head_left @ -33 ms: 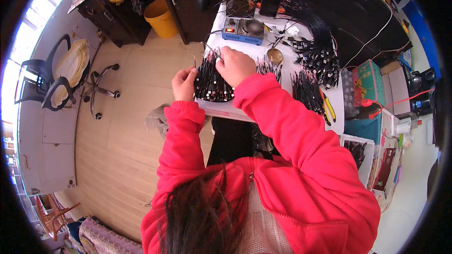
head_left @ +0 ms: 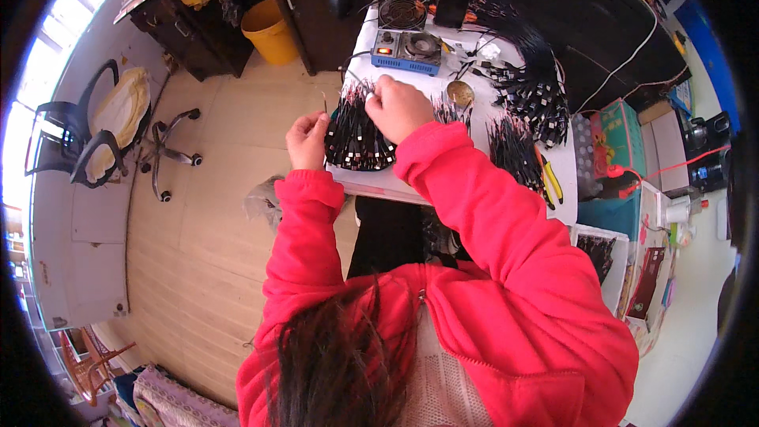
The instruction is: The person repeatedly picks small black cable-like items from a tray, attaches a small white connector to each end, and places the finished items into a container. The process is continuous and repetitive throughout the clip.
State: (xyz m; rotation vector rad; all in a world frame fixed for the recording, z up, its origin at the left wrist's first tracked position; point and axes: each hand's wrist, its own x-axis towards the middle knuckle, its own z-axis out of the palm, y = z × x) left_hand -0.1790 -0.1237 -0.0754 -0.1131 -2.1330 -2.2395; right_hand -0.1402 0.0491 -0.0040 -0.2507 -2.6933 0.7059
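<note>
Wire (head_left: 325, 101) is pinched upright by the left hand (head_left: 307, 141); a slim tool (head_left: 357, 81) is clasped by the right hand (head_left: 401, 107). Right of the wire, black cables (head_left: 360, 138) are bunched; contact with them seems best avoided by a steady pinch.

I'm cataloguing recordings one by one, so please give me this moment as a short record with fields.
Left hand: pinching a thin dark wire, roughly upright
Right hand: holding a slender grey tool, exact kind unclear
Nearest both hands: fanned bundle of black cables with pale ends
Surface: white tabletop
Beyond the hands: blue box-shaped device with lit orange switch; upright black phone
To the right: yellow-handled pliers
</note>
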